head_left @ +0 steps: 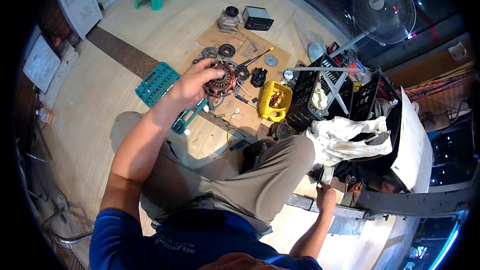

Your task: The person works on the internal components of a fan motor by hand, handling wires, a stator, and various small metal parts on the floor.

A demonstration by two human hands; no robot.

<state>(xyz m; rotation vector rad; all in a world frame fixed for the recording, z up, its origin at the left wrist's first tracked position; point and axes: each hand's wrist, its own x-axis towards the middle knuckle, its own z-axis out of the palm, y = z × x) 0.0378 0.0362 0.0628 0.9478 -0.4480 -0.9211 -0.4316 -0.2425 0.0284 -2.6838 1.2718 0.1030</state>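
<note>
We hold a motor stator aloft over a crowded floor.

Our left hand [192, 86] is closed round the copper-wound stator [221, 81], above the cardboard sheet [235, 45]; our right hand [326, 197] pinches a small pale part [326, 175] near the black crates [320, 95]. A slip could drop the stator onto the socket tray [157, 82] or the yellow housing [274, 101]. Open floor lies left.

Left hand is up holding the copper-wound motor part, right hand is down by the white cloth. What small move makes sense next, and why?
Probably bring the right hand up to the motor part: the left hand grips it alone in the air, while the right sits low beside the white cloth.
</note>
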